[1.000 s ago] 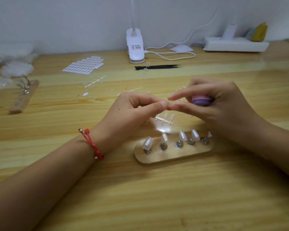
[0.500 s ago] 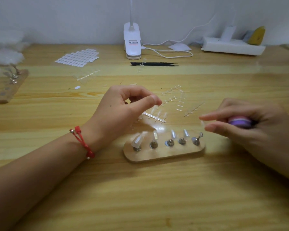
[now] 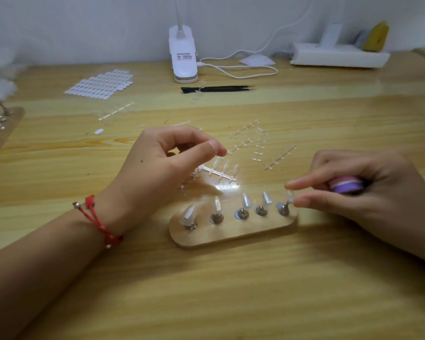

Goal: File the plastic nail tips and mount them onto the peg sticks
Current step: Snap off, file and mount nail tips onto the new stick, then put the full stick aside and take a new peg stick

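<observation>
A wooden stand (image 3: 231, 235) sits mid-surface (image 3: 231, 290), with five metal pegs (image 3: 217, 218) that each carry a clear nail tip (image 3: 245, 201). At its 3 o'clock, the right hand (image 3: 368, 192) curls its back fingers around a pink-purple file block (image 3: 345, 184). Its forefinger and thumb reach to either side of the end tip (image 3: 290, 195), but contact is unclear. At the stand's 10 o'clock, the left hand (image 3: 167, 165) hovers loosely curled with nothing visible in it. A strip of unmounted tips (image 3: 219, 171) lies at 12 o'clock, with black tweezers (image 3: 216, 89) farther out.
</observation>
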